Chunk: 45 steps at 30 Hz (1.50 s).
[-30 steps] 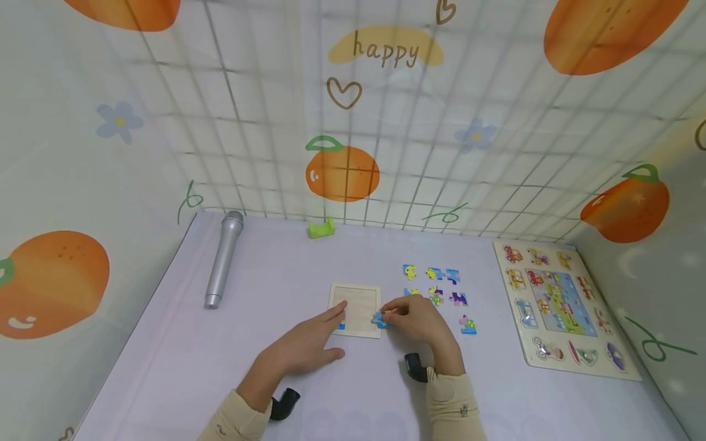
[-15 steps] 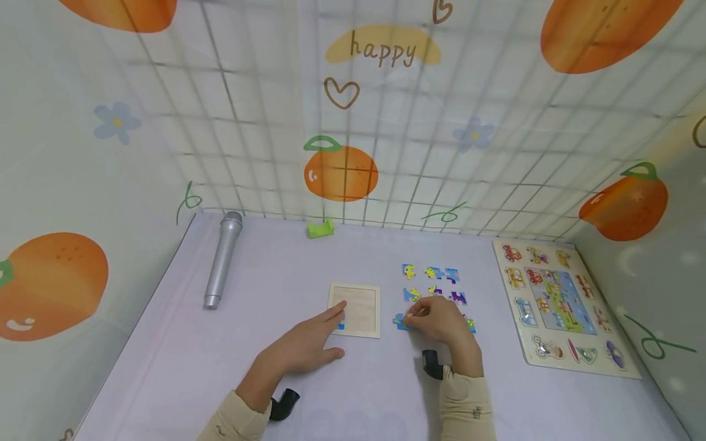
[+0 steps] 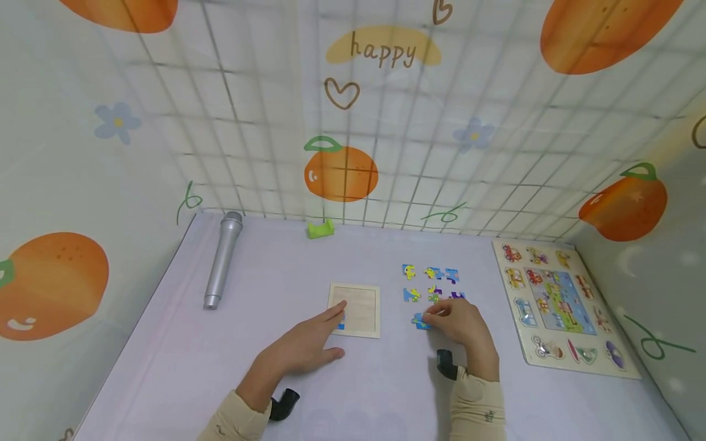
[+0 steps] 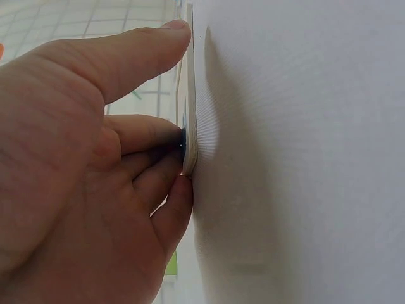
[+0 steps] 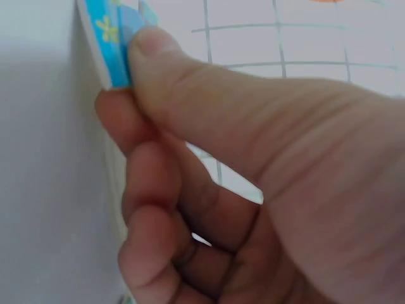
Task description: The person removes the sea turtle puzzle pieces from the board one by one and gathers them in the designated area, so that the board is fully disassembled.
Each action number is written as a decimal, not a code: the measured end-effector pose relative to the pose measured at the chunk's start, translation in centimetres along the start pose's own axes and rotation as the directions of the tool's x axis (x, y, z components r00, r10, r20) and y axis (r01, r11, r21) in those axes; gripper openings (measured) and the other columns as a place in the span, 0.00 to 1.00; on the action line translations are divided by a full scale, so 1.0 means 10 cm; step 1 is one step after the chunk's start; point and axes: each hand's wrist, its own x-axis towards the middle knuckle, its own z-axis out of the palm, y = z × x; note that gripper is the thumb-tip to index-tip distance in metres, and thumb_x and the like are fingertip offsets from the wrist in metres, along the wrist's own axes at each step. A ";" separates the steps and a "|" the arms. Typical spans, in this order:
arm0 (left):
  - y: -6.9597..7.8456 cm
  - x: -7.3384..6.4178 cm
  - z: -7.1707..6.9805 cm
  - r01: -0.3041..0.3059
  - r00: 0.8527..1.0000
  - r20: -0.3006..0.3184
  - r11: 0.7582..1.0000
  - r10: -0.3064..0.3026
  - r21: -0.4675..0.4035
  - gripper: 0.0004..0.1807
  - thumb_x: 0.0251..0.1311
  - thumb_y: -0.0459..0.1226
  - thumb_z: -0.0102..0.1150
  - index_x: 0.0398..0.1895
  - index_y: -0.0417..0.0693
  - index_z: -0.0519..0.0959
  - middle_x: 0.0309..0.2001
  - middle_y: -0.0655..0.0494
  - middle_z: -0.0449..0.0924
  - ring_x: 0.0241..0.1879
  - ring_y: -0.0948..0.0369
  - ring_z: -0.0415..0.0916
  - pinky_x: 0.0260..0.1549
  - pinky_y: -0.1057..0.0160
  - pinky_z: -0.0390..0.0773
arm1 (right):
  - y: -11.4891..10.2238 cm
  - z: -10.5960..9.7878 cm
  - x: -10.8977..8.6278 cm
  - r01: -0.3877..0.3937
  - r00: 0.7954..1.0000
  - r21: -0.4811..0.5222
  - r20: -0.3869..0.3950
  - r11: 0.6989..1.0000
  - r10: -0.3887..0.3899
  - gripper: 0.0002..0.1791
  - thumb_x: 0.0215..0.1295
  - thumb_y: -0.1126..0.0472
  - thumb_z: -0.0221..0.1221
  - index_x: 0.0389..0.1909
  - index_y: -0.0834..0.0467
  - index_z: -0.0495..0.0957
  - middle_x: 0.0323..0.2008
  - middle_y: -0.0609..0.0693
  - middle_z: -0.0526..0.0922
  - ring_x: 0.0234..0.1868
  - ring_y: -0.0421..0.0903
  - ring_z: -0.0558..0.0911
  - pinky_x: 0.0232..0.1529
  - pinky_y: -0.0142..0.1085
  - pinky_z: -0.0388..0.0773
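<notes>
My right hand (image 3: 463, 324) pinches a blue jigsaw piece (image 3: 420, 321) between thumb and fingers, close over the table, right of the wooden puzzle tray (image 3: 362, 309). In the right wrist view, the piece (image 5: 104, 38) shows a yellow flower on blue. Fingers of my left hand (image 3: 303, 343) lie extended over the tray's left side, partly covering a small blue piece (image 3: 341, 326) in its lower left corner. The left wrist view has the tray (image 4: 191, 107) edge-on, with the fingertips right at it. Several loose jigsaw pieces (image 3: 436, 274) lie in rows beyond my right hand, which hides some.
A large picture puzzle board (image 3: 562, 312) lies at the right. A silver microphone (image 3: 223, 260) stretches along the left side of the table. Near the back wall sits a small green object (image 3: 321, 229). Grid-patterned fabric (image 3: 397, 184) rises behind the table.
My right hand has moved right with the blue jigsaw piece, from the tray's right edge to just in front of the loose pieces. My left hand has stayed on the tray.
</notes>
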 end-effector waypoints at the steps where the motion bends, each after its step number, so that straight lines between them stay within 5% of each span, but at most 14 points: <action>1: 0.00 0.00 0.00 -0.002 1.000 0.000 1.000 0.002 0.001 0.43 0.69 0.49 0.62 0.80 0.40 0.57 0.84 0.58 0.43 0.80 0.54 0.53 0.76 0.49 0.63 | 0.02 -0.01 0.00 -0.009 1.000 -0.002 -0.001 1.000 0.009 0.10 0.61 0.48 0.71 0.37 0.48 0.89 0.38 0.49 0.88 0.41 0.48 0.81 0.39 0.39 0.75; 21: -0.03 0.00 0.02 0.006 1.000 0.013 0.999 -0.005 -0.052 0.43 0.70 0.49 0.61 0.80 0.43 0.56 0.84 0.61 0.42 0.81 0.55 0.52 0.76 0.47 0.62 | 0.16 -0.13 -0.05 -0.135 0.989 0.034 -0.047 0.990 0.137 0.12 0.61 0.50 0.70 0.38 0.55 0.89 0.40 0.54 0.86 0.40 0.50 0.75 0.35 0.37 0.66; 45: -0.03 0.01 0.00 -0.007 1.000 -0.001 1.000 0.007 -0.030 0.42 0.70 0.49 0.61 0.80 0.41 0.57 0.84 0.59 0.43 0.81 0.55 0.52 0.76 0.48 0.62 | 0.12 -0.10 -0.06 -0.141 0.986 0.047 -0.088 0.989 0.144 0.11 0.60 0.53 0.71 0.35 0.57 0.87 0.36 0.54 0.85 0.38 0.51 0.75 0.33 0.37 0.67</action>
